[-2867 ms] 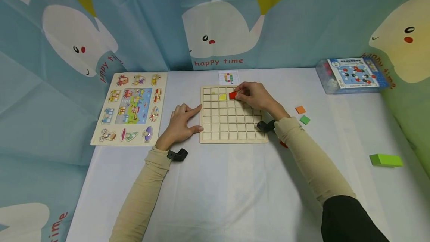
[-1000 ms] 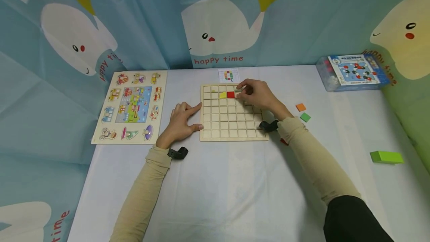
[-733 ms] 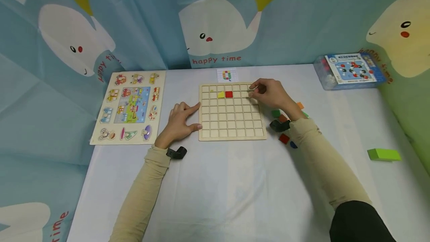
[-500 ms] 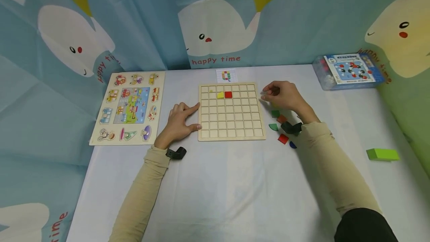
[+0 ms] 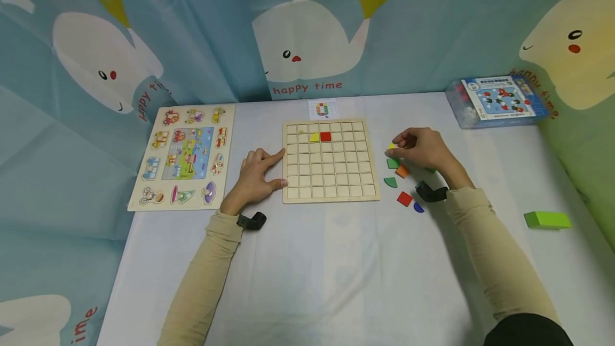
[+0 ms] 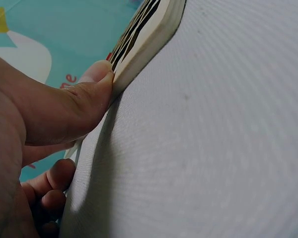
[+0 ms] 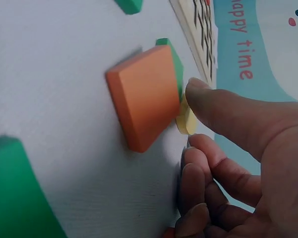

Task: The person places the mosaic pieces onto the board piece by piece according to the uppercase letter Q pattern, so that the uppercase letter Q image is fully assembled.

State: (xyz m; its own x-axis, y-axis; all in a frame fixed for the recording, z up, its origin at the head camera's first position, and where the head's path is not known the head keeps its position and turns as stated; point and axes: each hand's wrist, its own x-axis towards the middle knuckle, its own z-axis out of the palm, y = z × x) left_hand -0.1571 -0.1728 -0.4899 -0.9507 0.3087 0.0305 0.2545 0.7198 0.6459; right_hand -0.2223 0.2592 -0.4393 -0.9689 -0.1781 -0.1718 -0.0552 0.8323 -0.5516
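Note:
In the head view my left hand [image 5: 253, 181] rests beside the wooden grid board [image 5: 331, 170], its thumb and outstretched index finger touching the left edge. The left wrist view shows the thumb [image 6: 92, 94] against the board's edge [image 6: 139, 62]. A yellow tile [image 5: 314, 137] and a red tile [image 5: 325, 136] sit side by side on the board. Right of it, my right hand [image 5: 425, 149] has thumb and index finger around another yellow tile [image 7: 186, 119], which lies among the loose pieces. An orange tile [image 7: 146, 96] is close by.
Around the right hand are a green square [image 5: 393, 163], a green quarter-circle [image 5: 391, 182], a red square [image 5: 404, 198] and a blue half-round piece [image 5: 418, 207]. A pattern card [image 5: 323, 109] lies behind the board, a picture puzzle [image 5: 184, 204] left, a plastic box [image 5: 497, 103] and green block [image 5: 548, 220] right.
My right hand set the red tile on the board beside the yellow one and let go. It then moved right to the loose pieces, around a yellow tile. The left hand stayed put.

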